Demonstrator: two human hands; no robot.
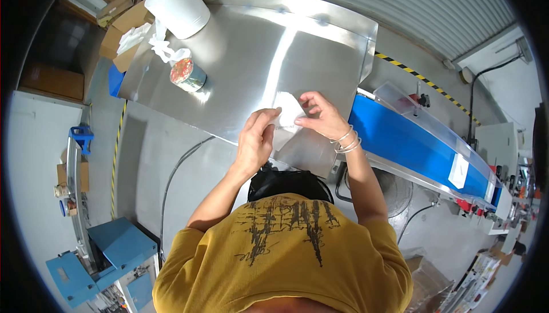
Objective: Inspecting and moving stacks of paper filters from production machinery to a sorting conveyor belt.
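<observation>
Over the near edge of the metal table, a small white packet [290, 110] with dark print on its lower part lies between my two hands. My left hand [257, 138] is closed on its left edge, fingers curled and thumb tucked close. From the right, my right hand [327, 118] reaches in with its fingers apart and curved, and the thumb tip meets the packet's right edge. Whether anything is under the packet is hidden.
A large white paper roll [186, 13] and a can [188, 75] with a red-mottled top stand at the table's [240, 56] far left. To the right runs a blue conveyor belt [394, 136] carrying another white packet [458, 171]. Cardboard boxes [127, 30] sit beyond the left edge.
</observation>
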